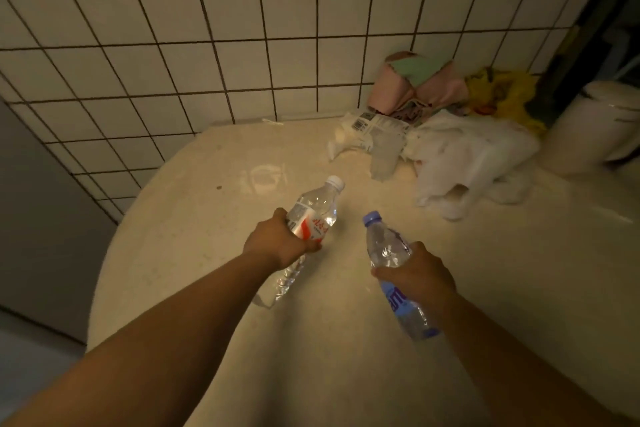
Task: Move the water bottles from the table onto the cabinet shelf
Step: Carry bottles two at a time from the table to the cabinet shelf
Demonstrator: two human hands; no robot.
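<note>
Left hand (277,243): fingers wrapped round the middle of the red-label bottle (313,218), white cap pointing away, bottle tilted above the table (207,236)
Right hand (415,274): curled round the waist of the blue-label bottle (388,246), blue cap up and leaning left
Bottles: both look lifted clear of the table top; whether either base touches it I cannot tell
Table: no other bottles seen standing on it; white plastic bag (464,163) and crumpled wrapper (374,139) near the tiled wall (173,45)
Cabinet shelf: not in view
Progress: early; pickup done for these two, carry and placing on the shelf all left to do
</note>
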